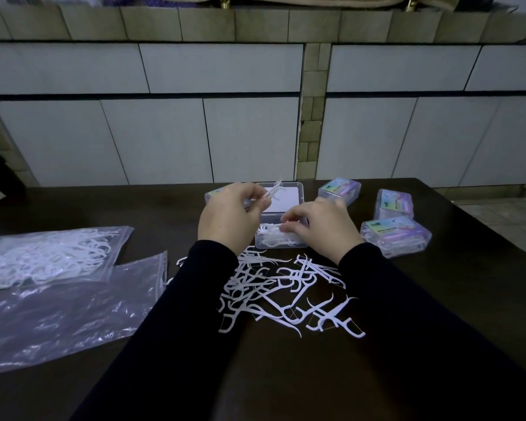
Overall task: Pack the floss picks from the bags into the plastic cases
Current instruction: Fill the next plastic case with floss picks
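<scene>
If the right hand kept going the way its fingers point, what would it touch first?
The right hand points left and down into the open case; its fingers look already at the floss picks inside, though depth is unclear.

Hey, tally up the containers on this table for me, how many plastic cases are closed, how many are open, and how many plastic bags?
Closed plastic cases: 4
Open plastic case: 1
Plastic bags: 2
Total: 7
</scene>
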A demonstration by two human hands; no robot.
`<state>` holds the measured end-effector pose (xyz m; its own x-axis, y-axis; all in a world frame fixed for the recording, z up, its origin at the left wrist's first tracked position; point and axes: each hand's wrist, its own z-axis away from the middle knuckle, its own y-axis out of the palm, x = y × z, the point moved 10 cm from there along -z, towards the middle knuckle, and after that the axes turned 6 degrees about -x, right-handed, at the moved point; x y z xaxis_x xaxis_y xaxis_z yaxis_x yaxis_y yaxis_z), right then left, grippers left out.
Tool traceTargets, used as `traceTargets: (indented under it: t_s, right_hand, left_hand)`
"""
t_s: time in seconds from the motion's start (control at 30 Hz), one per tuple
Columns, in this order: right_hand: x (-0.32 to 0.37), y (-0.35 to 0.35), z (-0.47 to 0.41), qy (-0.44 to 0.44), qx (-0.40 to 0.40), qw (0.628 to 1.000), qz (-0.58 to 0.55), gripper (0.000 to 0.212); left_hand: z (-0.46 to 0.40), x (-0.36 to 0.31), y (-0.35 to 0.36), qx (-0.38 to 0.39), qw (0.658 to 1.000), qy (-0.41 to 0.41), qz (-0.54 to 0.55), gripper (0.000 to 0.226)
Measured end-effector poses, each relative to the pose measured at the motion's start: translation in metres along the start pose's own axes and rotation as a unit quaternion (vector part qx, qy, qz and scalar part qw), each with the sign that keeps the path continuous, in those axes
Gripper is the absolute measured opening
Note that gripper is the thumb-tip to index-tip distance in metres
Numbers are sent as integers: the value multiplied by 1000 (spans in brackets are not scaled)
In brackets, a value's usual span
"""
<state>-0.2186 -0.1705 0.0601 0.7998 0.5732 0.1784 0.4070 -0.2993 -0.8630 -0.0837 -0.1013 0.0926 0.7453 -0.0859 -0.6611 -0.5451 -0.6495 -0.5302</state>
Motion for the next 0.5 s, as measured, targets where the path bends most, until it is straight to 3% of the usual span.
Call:
traceTargets:
  t_s: [0.13,0.27,0.33,0.5]
  right_hand:
    - [-13,-3,0,25,-14,999,-21,44]
    - [-32,9,9,75,79,994,-19,73]
    - [-33,16,13,74,114,990,-20,77]
    - [-31,15,14,73,118,990,-39,72]
  left_hand:
    - [2,0,8,2,1000,17,11,8]
    - [5,-4,22,8,998,59,-2,12]
    - [5,-8,29,16,996,85,-34,15]
    - [4,-5,55,91,985,108,-103,18]
